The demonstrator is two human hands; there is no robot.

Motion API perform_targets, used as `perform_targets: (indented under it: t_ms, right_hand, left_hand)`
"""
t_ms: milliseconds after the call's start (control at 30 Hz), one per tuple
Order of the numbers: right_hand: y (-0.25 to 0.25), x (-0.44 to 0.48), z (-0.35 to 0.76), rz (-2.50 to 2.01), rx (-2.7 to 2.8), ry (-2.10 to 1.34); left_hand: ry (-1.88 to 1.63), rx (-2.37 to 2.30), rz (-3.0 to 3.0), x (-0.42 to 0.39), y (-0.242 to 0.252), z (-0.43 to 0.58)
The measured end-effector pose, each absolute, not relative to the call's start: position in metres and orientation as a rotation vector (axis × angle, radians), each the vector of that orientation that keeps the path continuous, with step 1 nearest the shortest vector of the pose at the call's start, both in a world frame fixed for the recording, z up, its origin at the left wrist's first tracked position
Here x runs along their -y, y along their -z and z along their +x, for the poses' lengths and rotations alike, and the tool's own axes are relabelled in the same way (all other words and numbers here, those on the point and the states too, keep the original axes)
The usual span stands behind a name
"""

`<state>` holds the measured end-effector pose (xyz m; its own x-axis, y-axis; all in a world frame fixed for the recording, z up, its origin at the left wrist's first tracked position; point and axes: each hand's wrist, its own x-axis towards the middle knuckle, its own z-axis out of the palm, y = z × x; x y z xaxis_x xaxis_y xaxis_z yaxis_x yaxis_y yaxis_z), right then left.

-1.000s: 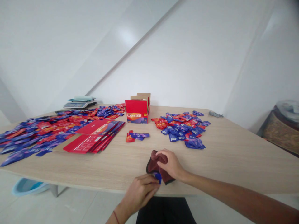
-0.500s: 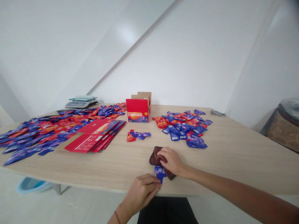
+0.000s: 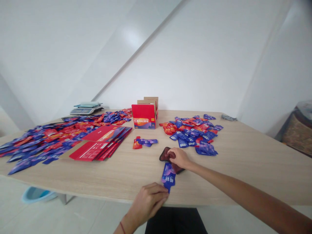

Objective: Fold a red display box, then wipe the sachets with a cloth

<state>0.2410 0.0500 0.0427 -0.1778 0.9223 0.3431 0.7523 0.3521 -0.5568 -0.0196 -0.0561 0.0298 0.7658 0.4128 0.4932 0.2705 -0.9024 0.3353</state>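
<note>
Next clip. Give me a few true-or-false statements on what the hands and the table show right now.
1. The left hand pinches a blue sachet. True.
2. The right hand holds a green sponge. False: it holds a dark cloth.
3. The red box stands open-topped on the table. True.
4. The scale sits at the table's right end. False: it is at the far left.

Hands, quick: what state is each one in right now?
Left hand: closed, fingers pinching the blue sachet by its near end.
Right hand: laid over the dark red cloth on the table; whether it grips cannot be told.
</note>
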Motion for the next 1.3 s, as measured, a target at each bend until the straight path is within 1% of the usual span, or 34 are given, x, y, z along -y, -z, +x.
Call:
perform_targets:
  t_ms: [233, 333, 433, 600, 700, 800, 900, 967, 1067, 1300]
  right_hand:
    - [-0.052, -0.045, 0.264, -1.426, 1.67, -0.349]
    - [-0.057, -0.029, 0.291, -1.373, 1.461, -0.413]
    - [-0.055, -0.002, 0.325, -1.409, 1.414, -0.399]
    - [-0.03, 0.047, 0.385, -1.545, 1.415, -0.279]
    - [-0.009, 0.065, 0.413, -1.552, 1.391, -0.274]
    - [0.007, 0.071, 0.426, -1.541, 1.348, -0.32]
    - [0.016, 0.071, 0.43, -1.527, 1.302, -0.358]
    - [0.018, 0.071, 0.429, -1.503, 1.309, -0.361]
    - [0.017, 0.071, 0.428, -1.47, 1.34, -0.361]
    - [0.013, 0.073, 0.426, -1.447, 1.319, -0.365]
  left_hand:
    - [-0.86, -0.508, 2.721, 0.057, -0.032, -0.019]
    - [-0.876, -0.506, 2.729, 0.056, -0.03, -0.018]
    - [-0.887, -0.495, 2.724, 0.055, -0.028, -0.018]
    - [-0.904, -0.572, 2.669, 0.058, -0.029, -0.014]
    - [-0.919, -0.793, 2.633, 0.057, -0.041, -0.003]
    - [-0.751, -1.197, 2.679, 0.051, -0.06, 0.017]
    - [-0.432, -1.608, 2.728, 0.042, -0.074, 0.044]
    - [-0.229, -1.794, 2.701, 0.036, -0.077, 0.062]
    - [-0.08, -1.869, 2.687, 0.029, -0.075, 0.083]
    - [0.019, -1.794, 2.701, 0.017, -0.072, 0.095]
